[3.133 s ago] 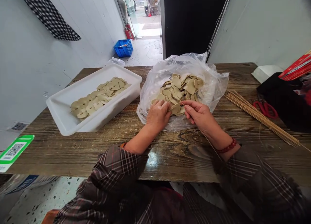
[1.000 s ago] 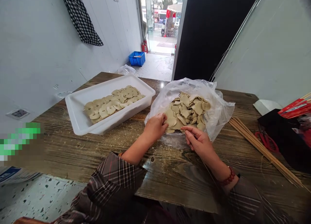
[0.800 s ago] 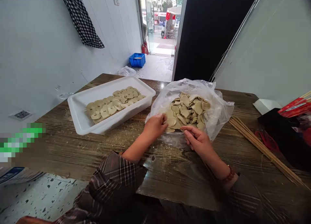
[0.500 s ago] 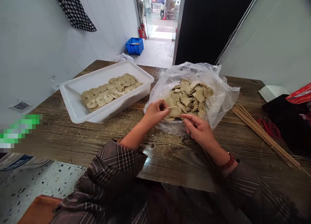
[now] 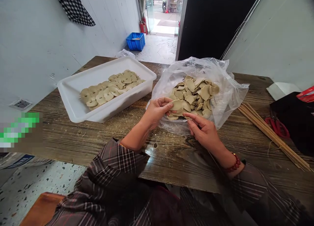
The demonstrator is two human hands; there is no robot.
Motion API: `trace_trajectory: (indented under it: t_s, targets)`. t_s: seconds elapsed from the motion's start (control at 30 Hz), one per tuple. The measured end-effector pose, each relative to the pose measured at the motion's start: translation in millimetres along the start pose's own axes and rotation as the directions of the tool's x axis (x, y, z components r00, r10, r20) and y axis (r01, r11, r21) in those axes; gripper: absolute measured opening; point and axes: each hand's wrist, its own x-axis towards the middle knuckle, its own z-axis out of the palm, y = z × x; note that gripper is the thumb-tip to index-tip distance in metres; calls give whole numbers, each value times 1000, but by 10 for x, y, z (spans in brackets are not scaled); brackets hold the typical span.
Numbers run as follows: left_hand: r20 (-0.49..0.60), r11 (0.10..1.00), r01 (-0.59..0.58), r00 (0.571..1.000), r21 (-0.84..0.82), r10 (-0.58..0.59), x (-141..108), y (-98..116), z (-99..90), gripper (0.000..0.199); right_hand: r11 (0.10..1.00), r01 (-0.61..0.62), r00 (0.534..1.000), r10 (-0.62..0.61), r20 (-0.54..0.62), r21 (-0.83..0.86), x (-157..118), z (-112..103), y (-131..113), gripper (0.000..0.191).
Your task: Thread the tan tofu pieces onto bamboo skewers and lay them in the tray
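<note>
Left of centre in the frame, a white tray [image 5: 122, 105] holds skewered slices [image 5: 105, 92]. Mid-frame, the left hand [image 5: 157, 112] pinches a beige slice [image 5: 177, 106] by a plastic bag [image 5: 233, 90] of loose slices [image 5: 193, 90]; the right hand [image 5: 205, 131] grips a thin stick [image 5: 187, 118]. A stick bundle [image 5: 274, 136] lies at right.

The right hand [image 5: 204, 131] partly hides its stick [image 5: 187, 118]; the green label [image 5: 19, 129] is blurred.

Slices [image 5: 190, 85] matt; bag [image 5: 230, 90] crinkled glossy plastic; tray [image 5: 117, 107] smooth plastic; table [image 5: 73, 136] grained wood.
</note>
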Motion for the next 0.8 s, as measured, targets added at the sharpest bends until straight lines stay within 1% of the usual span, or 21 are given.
trace_trajectory:
  t_s: [0.17, 0.43, 0.8]
  targets:
    - [31, 997, 37, 999, -66, -35, -17, -26, 34, 30, 994, 63, 998, -63, 8, -88, -8, 10, -63, 36]
    - [20, 996, 14, 1000, -88, -12, -32, -17, 64, 34, 987, 63, 998, -63, 0, -149, 3, -3, -54, 37]
    - [-14, 999, -37, 999, -2, 37, -71, 29, 91, 28, 987, 46, 999, -45, 8, -153, 3, -2, -42, 39]
